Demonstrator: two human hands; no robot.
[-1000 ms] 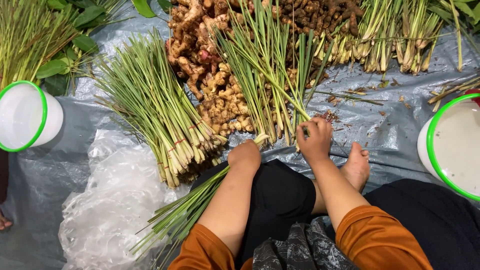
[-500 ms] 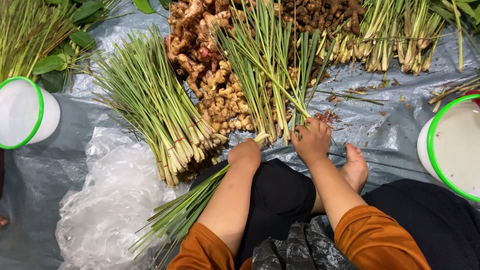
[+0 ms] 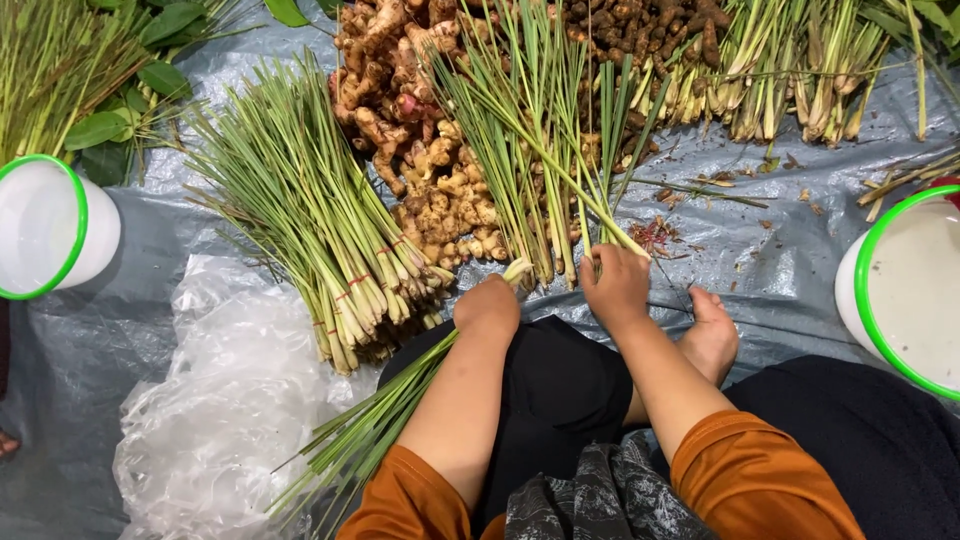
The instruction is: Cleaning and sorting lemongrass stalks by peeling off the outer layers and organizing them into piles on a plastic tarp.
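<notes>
Two hands gathering lemongrass stalks on a grey plastic sheet

Nearest, a loose bundle of lemongrass point(image 3: 365, 430) lies under the left forearm, tips toward 7 o'clock, beside a crumpled clear plastic bag point(image 3: 210, 400) at 8 o'clock. The left hand point(image 3: 487, 305) is curled shut on the pale butt ends of some stalks, and the right hand point(image 3: 617, 283), just beside it at 3 o'clock, is closed around the base of the fanned lemongrass stalks point(image 3: 530, 150) that spread toward 12 o'clock. A bare foot point(image 3: 710, 335) rests on the grey plastic sheet point(image 3: 780, 250) at 4 o'clock of the right hand. At 10 o'clock lie tied lemongrass bunches point(image 3: 320, 230); beyond, a galangal pile point(image 3: 420, 130). White green-rimmed basins sit at the left edge point(image 3: 45, 225) and right edge point(image 3: 905, 290).
</notes>
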